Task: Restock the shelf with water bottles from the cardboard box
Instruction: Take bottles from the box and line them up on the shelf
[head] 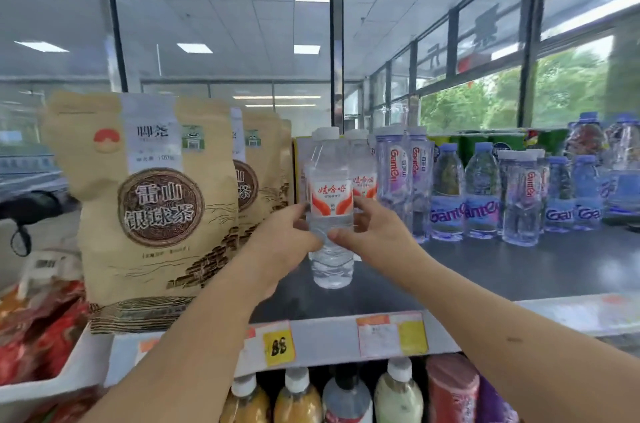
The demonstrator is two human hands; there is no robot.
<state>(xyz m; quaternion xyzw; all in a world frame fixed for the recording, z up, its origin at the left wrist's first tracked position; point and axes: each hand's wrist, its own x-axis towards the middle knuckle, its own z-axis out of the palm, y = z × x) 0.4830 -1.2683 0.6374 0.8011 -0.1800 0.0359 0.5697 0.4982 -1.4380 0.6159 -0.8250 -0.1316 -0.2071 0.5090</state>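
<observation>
A clear water bottle (330,201) with a white cap and a red-and-white label stands upright on the dark top shelf (519,270). My left hand (282,246) grips its left side and my right hand (372,232) grips its right side, fingers meeting at the bottle's waist. Right behind it stands a second bottle (363,173) of the same brand. The cardboard box is out of view.
Tall brown tea bags (152,208) stand close on the left. Purple-labelled water bottles (485,194) fill the shelf to the right. Price tags (278,348) hang on the shelf's front edge, drink bottles (298,398) below. Red snack packs (38,329) lie at far left.
</observation>
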